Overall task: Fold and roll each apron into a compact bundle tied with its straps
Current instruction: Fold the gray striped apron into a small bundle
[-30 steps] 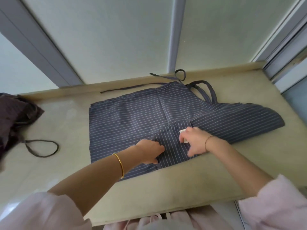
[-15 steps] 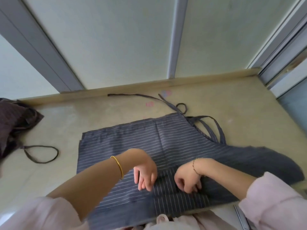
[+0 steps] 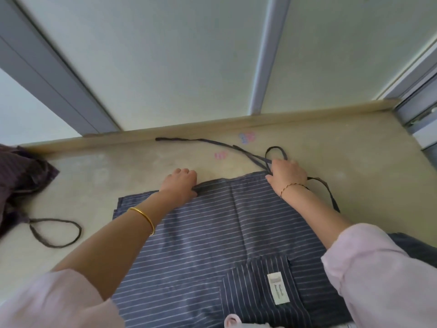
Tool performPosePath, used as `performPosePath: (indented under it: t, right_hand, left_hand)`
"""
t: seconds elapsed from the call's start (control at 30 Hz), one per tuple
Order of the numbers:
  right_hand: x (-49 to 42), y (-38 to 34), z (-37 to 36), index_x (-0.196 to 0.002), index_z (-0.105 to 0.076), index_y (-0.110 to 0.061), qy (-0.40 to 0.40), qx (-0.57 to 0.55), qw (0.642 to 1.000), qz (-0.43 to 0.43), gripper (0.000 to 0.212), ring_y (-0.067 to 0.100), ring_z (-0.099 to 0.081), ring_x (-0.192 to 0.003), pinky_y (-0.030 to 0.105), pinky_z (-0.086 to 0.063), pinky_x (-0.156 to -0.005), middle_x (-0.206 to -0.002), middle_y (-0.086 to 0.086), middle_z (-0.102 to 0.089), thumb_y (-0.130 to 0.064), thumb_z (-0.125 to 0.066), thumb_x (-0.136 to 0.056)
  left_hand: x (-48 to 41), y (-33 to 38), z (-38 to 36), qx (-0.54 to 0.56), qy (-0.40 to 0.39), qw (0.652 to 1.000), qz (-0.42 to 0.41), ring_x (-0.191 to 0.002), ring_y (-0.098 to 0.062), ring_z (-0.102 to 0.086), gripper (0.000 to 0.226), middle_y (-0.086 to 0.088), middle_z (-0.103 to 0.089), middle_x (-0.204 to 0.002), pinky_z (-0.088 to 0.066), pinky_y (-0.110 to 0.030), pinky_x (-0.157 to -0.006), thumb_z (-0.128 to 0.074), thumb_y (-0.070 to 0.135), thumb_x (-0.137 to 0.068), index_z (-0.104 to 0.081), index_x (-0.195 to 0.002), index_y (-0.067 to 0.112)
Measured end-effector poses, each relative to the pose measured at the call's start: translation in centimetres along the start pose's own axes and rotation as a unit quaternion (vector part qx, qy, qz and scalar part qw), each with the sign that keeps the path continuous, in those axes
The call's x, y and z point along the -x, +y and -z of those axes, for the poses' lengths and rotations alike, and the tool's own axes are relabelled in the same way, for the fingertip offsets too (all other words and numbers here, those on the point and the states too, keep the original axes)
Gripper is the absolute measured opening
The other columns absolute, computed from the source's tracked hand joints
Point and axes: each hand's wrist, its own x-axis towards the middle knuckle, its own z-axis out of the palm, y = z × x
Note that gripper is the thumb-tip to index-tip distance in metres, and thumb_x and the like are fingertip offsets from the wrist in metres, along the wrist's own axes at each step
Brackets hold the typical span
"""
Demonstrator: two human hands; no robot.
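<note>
Navy-striped cotton, the apron point(image 3: 212, 233) lies flat on the counter point(image 3: 118, 166), its far hem under both sets of fingers. The left hand point(image 3: 181, 182) pinches that hem, a small lip of cloth raised beside the thumb. The right hand point(image 3: 287, 175) curls round the corner, where the straps point(image 3: 212, 142) trail off beyond its fingertips. The fold should go best if both grips draw evenly toward the body, straps kept outside.
</note>
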Motion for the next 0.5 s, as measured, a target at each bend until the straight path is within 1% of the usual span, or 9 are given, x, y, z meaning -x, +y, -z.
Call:
performPosePath:
  t: [0.07,0.1,0.17,0.23,0.33,0.4,0.43,0.47,0.5]
  right_hand:
    - [-0.6,0.2,-0.3,-0.102,-0.057,-0.016,-0.022,-0.022,0.999,0.022,0.018,0.024,-0.055,-0.095,0.031,-0.043,-0.063,-0.099,0.006,-0.063,-0.032,-0.053,-0.094]
    - [-0.6,0.4,-0.3,-0.098,-0.057,-0.016,-0.016,-0.057,0.998,0.030,0.015,0.023,-0.057,-0.089,0.030,-0.044,-0.063,-0.095,0.005,-0.064,-0.030,-0.053,-0.094]
    - [-0.8,0.7,-0.3,-0.094,-0.055,-0.015,0.009,-0.139,0.990,0.035,0.011,0.022,-0.058,-0.079,0.030,-0.045,-0.063,-0.088,0.002,-0.062,-0.026,-0.052,-0.095]
    - [-1.0,0.7,-0.2,-0.092,-0.053,-0.014,0.045,-0.178,0.983,0.027,0.012,0.019,-0.056,-0.074,0.031,-0.045,-0.062,-0.082,0.000,-0.057,-0.025,-0.050,-0.096]
    - [-1.8,1.1,-0.8,-0.083,-0.046,-0.018,0.073,-0.176,0.982,-0.013,0.016,0.015,-0.049,-0.064,0.025,-0.035,-0.053,-0.070,-0.005,-0.048,-0.025,-0.048,-0.097]
    - [-2.2,1.2,-1.3,-0.077,-0.044,-0.019,0.058,-0.151,0.987,-0.025,0.023,0.015,-0.046,-0.058,0.023,-0.031,-0.048,-0.063,-0.006,-0.044,-0.026,-0.049,-0.097]
    - [-2.3,1.2,-1.5,-0.079,-0.047,-0.019,0.044,-0.144,0.988,-0.020,0.020,0.016,-0.050,-0.061,0.023,-0.035,-0.049,-0.065,-0.005,-0.048,-0.026,-0.050,-0.097]
    - [-2.2,1.1,-1.5,-0.087,-0.053,-0.019,0.029,-0.145,0.989,-0.009,0.013,0.019,-0.056,-0.070,0.026,-0.042,-0.053,-0.074,-0.003,-0.056,-0.027,-0.051,-0.097]
    - [-2.1,1.0,-1.5,-0.101,-0.058,-0.017,0.017,-0.150,0.989,0.005,0.014,0.021,-0.061,-0.083,0.030,-0.049,-0.063,-0.089,0.000,-0.062,-0.028,-0.052,-0.096]
  left_hand:
    - [-0.4,-0.4,0.2,0.016,-0.010,1.000,-0.017,-0.101,-0.020,-0.046,0.028,-0.004,-0.054,-0.114,-0.044,-0.034,-0.091,-0.064,0.031,-0.088,-0.051,-0.110,0.018]
    - [-0.6,-0.5,0.3,0.026,-0.011,0.999,-0.026,-0.100,-0.019,-0.046,0.029,-0.003,-0.054,-0.113,-0.044,-0.033,-0.091,-0.065,0.031,-0.087,-0.050,-0.109,0.019]
    - [-0.6,-0.6,0.5,0.045,-0.008,0.998,-0.040,-0.099,-0.019,-0.046,0.033,-0.002,-0.052,-0.115,-0.045,-0.033,-0.090,-0.067,0.033,-0.086,-0.048,-0.110,0.021]
    - [-0.7,-0.6,0.4,0.030,-0.013,0.998,-0.058,-0.103,-0.019,-0.044,0.035,-0.002,-0.048,-0.117,-0.045,-0.032,-0.090,-0.066,0.037,-0.085,-0.049,-0.112,0.022]
    - [-0.7,-0.5,0.2,-0.013,-0.031,0.998,-0.061,-0.113,-0.023,-0.042,0.045,-0.004,-0.043,-0.125,-0.043,-0.035,-0.096,-0.062,0.042,-0.088,-0.051,-0.125,0.020]
    - [-0.8,-0.6,0.3,-0.016,-0.029,0.998,-0.052,-0.116,-0.024,-0.041,0.044,-0.006,-0.042,-0.129,-0.042,-0.037,-0.098,-0.060,0.039,-0.090,-0.052,-0.127,0.017]
    - [-0.7,-0.7,0.3,-0.017,-0.023,0.999,-0.046,-0.116,-0.024,-0.042,0.042,-0.006,-0.043,-0.128,-0.042,-0.036,-0.098,-0.059,0.037,-0.091,-0.053,-0.126,0.016]
    - [-0.6,-0.8,0.3,-0.020,-0.014,0.999,-0.037,-0.114,-0.024,-0.043,0.039,-0.007,-0.044,-0.127,-0.042,-0.036,-0.096,-0.059,0.036,-0.091,-0.054,-0.124,0.015]
    - [-0.6,-0.9,0.3,-0.023,-0.005,0.999,-0.029,-0.112,-0.024,-0.044,0.037,-0.007,-0.046,-0.125,-0.043,-0.036,-0.095,-0.060,0.034,-0.090,-0.054,-0.121,0.015]
